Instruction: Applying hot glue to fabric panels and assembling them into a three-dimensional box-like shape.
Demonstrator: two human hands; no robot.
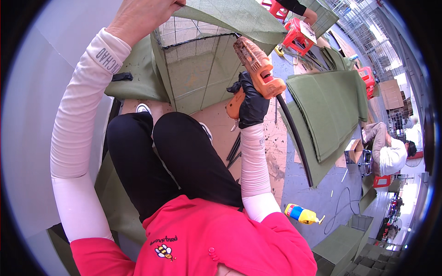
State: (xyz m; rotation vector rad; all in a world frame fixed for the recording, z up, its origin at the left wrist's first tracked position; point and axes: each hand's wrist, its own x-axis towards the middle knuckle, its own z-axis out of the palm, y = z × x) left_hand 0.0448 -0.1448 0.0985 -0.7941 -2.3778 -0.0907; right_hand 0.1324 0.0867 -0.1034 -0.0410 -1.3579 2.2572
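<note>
My right hand (254, 103), in a black glove, grips an orange glue gun (258, 64) smeared with dark residue. A long black glue stick (297, 142) trails from the gun's back end. Its nozzle meets the top edge of a wire-frame box (195, 73) covered in green fabric, where a dark line runs along the edge. At the top left, my bare left hand (142, 18) is closed at the edge of a raised green fabric flap (239, 18); the frame's border cuts off part of that hand.
Folded green fabric (327, 110) lies right of the gun. A yellow and blue bottle (303, 214) lies on the floor beside my right elbow. Red stools (299, 37) stand further off. One person (391, 154) sits at the far right; another person's arm (304, 11) shows at the top.
</note>
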